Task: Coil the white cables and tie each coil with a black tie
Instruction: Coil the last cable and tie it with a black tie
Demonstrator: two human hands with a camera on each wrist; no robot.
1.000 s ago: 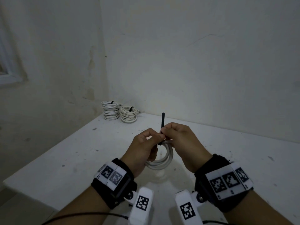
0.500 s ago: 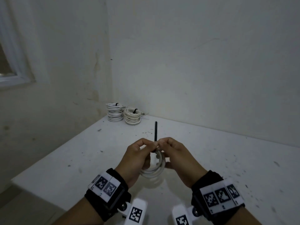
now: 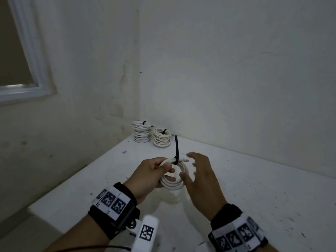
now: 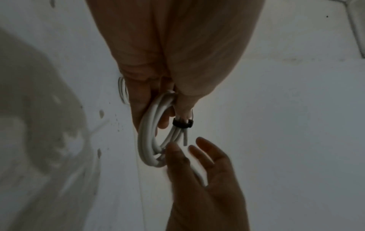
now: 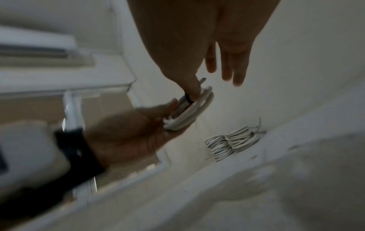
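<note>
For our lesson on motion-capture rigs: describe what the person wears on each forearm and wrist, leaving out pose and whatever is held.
Bare forearms, no sleeves. The left wrist and the right wrist each carry a black band topped with white plates printed with black square code markers. A white block bearing another marker hangs under the left band, and a thin black cable runs along that forearm.

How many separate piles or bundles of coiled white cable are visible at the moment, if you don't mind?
3: one coil gripped in the left hand, and two stacks, the left stack and the right stack, on the table by the far corner. How many coils each stack holds is unclear.
</note>
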